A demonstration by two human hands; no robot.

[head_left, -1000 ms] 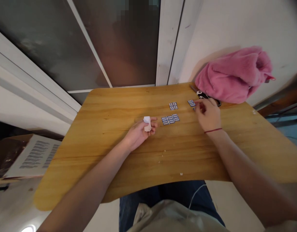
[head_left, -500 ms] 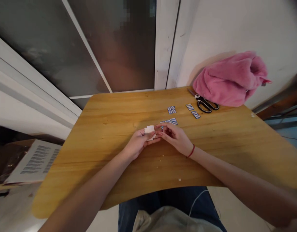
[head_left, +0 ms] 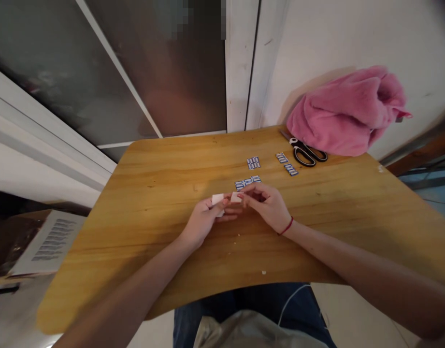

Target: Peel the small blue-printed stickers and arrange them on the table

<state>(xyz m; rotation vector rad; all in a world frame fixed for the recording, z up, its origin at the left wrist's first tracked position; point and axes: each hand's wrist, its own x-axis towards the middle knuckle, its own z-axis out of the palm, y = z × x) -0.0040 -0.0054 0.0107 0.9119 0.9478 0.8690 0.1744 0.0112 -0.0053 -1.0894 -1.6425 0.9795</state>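
Note:
My left hand [head_left: 204,215] is closed on some small white paper pieces [head_left: 218,198], its thumb pressed over them. Beside it, my right hand [head_left: 267,205] pinches a single small white paper piece [head_left: 236,197] between thumb and fingers. The fingertips of both hands almost meet above the table. Just beyond them lie small blue-bordered label strips [head_left: 247,182], partly hidden by my right hand. Farther back is another blue-and-white label group [head_left: 253,163], with two more label strips [head_left: 291,169] to its right.
Black-handled scissors [head_left: 305,152] lie at the back right, against a pink plush cloth [head_left: 349,113]. White scraps [head_left: 264,272] dot the front of the wooden table [head_left: 153,203]. An open cardboard box [head_left: 57,239] stands on the left, below the table. A glass-panelled door is behind.
A white piece now shows between my right fingers, apart from those in my left hand; earlier a small bluish bit showed there. The camera view has shifted slightly.

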